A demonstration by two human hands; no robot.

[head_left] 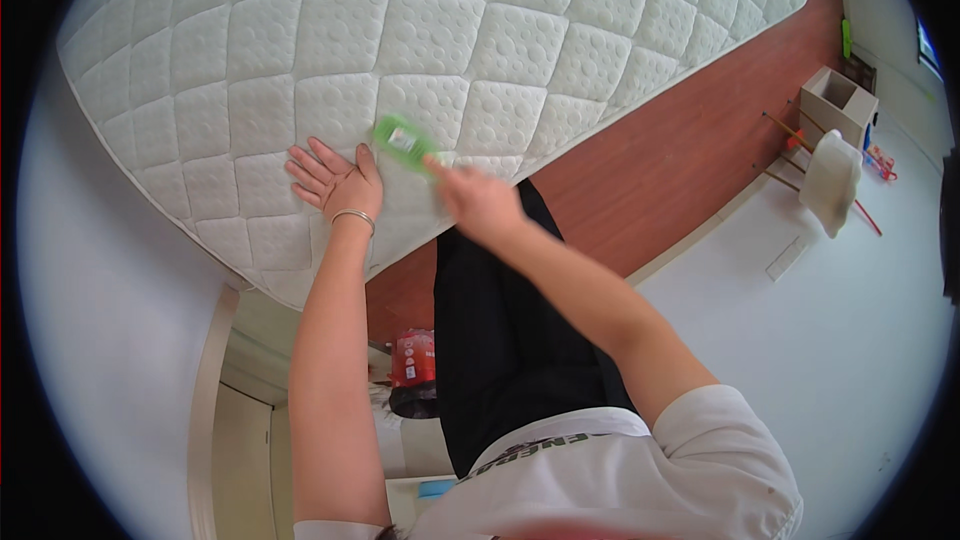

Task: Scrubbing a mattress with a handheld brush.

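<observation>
A white quilted mattress [420, 35] with a pattern of small circles fills the upper part of the view. My right hand [482, 202] is closed round the handle of a green brush [403, 140], whose head has a pale patch on top and is blurred by motion. The brush head is over the mattress near its front edge; whether it touches the cover I cannot tell. Just left of it, my left hand [338, 180] lies palm up over the mattress, fingers spread and holding nothing. A bangle [353, 219] circles that wrist.
Reddish-brown floor [640, 205] runs along the mattress's right side. Farther right are a white chair [832, 183] with thin legs and a beige box-like cabinet [838, 105]. A red package [413, 357] is behind my left forearm's side, near my legs. A pale wall [110, 290] borders the left.
</observation>
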